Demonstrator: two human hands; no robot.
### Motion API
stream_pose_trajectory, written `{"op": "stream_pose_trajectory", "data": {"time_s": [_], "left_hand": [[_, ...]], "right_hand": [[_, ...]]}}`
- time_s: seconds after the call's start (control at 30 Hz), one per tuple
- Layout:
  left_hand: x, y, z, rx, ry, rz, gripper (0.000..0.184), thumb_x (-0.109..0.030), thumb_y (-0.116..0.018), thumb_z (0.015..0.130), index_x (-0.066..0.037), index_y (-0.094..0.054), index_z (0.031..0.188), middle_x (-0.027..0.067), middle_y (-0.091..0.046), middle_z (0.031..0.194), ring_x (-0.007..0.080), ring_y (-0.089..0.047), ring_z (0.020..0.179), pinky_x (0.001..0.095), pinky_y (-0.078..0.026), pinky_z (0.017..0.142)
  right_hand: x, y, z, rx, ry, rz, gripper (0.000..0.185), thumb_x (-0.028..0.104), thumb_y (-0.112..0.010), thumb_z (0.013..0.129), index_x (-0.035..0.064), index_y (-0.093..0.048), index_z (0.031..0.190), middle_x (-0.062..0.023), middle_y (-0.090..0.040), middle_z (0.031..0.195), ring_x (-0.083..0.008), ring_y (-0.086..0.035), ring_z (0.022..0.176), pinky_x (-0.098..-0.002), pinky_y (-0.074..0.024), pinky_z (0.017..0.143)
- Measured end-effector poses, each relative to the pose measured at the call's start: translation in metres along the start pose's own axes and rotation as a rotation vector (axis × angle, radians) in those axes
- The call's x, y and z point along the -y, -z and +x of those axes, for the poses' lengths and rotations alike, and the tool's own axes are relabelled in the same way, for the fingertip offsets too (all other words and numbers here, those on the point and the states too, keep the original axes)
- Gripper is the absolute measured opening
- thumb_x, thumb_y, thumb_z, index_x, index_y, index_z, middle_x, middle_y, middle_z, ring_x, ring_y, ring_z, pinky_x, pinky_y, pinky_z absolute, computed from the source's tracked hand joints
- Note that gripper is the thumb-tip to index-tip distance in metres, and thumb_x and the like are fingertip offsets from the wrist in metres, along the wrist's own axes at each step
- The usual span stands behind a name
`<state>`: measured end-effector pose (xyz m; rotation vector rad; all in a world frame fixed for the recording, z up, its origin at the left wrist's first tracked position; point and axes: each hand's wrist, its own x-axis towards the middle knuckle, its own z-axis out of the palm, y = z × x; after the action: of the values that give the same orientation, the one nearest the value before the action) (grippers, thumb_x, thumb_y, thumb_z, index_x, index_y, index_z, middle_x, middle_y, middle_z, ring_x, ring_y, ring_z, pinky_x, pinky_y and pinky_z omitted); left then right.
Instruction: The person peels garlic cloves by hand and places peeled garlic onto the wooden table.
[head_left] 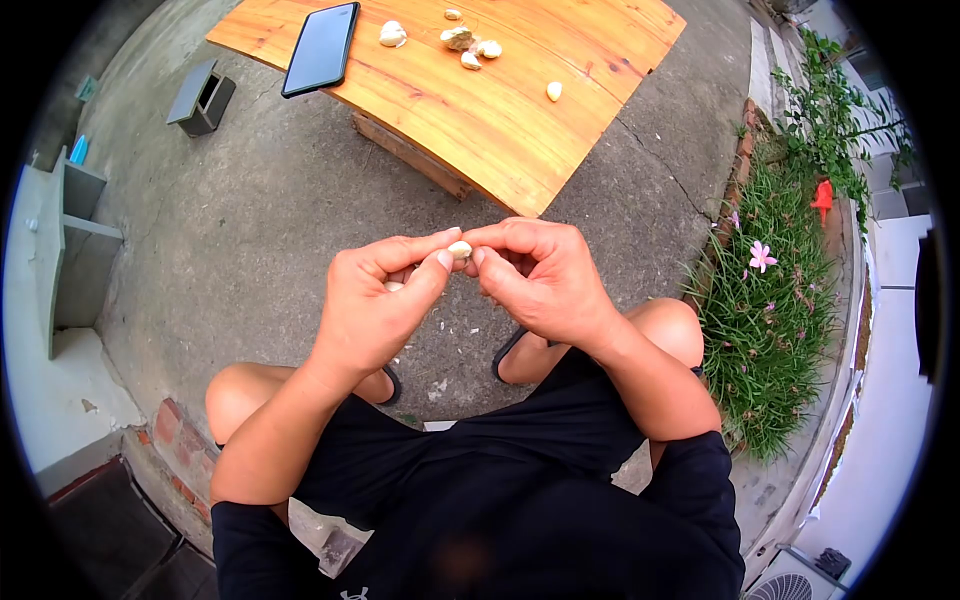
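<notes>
A garlic clove (460, 250) is pinched between the fingertips of both hands, just in front of the table's near corner. My left hand (375, 285) closes on it with thumb and forefinger, and something pale shows among its curled fingers, too hidden to name. From the other side, my right hand (535, 275) grips the clove's end with thumb and forefinger. On the wooden table (480, 130) lie a garlic bulb (392, 34), a partly broken bulb (458, 39) with loose cloves around it, and a single clove (554, 91) farther right.
A dark-framed phone (321, 48) lies at the table's left edge, partly overhanging it. Small pale scraps dot the concrete ground (270, 250) between my feet. A grey box (201, 98) stands at left; a grassy bed with a pink flower (762, 257) runs along the right.
</notes>
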<state>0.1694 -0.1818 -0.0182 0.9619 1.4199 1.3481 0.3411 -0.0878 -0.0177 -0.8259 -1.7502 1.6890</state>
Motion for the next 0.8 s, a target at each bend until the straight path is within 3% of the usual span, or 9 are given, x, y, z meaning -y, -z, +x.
{"op": "stream_pose_trajectory", "data": {"time_s": [0.47, 0.57, 0.67, 0.8], "left_hand": [[-0.006, 0.0, 0.005, -0.01, 0.163, -0.175, 0.02, -0.008, -0.07, 0.097, 0.0, -0.073, 0.115, 0.0053, -0.075, 0.091, 0.0018, -0.049, 0.053, 0.0169, -0.037, 0.046], [-0.009, 0.0, 0.007, -0.014, 0.217, -0.277, 0.017, -0.01, -0.069, 0.098, 0.0, -0.071, 0.112, 0.0062, -0.076, 0.094, 0.0016, -0.047, 0.051, 0.0166, -0.035, 0.044], [-0.009, 0.002, 0.007, -0.008, 0.257, -0.331, 0.016, -0.01, -0.069, 0.098, 0.0, -0.069, 0.111, 0.0051, -0.074, 0.094, 0.0013, -0.046, 0.05, 0.0165, -0.034, 0.044], [-0.006, 0.002, 0.006, 0.011, 0.269, -0.378, 0.015, -0.01, -0.071, 0.097, -0.001, -0.068, 0.108, 0.0019, -0.07, 0.085, 0.0014, -0.047, 0.05, 0.017, -0.033, 0.044]], "right_hand": [[-0.005, 0.003, 0.002, 0.0, 0.052, -0.054, 0.016, 0.005, -0.067, 0.093, -0.0017, -0.074, 0.106, -0.003, -0.066, 0.082, -0.0028, -0.057, 0.067, -0.0221, -0.0471, 0.057], [-0.002, -0.004, 0.003, -0.154, 0.125, -0.082, 0.017, 0.003, -0.071, 0.089, -0.0006, -0.074, 0.105, -0.0046, -0.067, 0.084, -0.0048, -0.06, 0.066, -0.023, -0.0499, 0.057], [0.011, 0.001, 0.004, -0.134, 0.35, -0.357, 0.021, 0.002, -0.077, 0.083, 0.0005, -0.074, 0.104, -0.0069, -0.067, 0.085, -0.009, -0.063, 0.065, -0.0243, -0.0524, 0.058], [0.006, 0.002, 0.004, -0.101, 0.434, -0.413, 0.022, -0.003, -0.08, 0.079, 0.0014, -0.075, 0.1, -0.0085, -0.068, 0.09, -0.0119, -0.066, 0.071, -0.0247, -0.0529, 0.06]]}}
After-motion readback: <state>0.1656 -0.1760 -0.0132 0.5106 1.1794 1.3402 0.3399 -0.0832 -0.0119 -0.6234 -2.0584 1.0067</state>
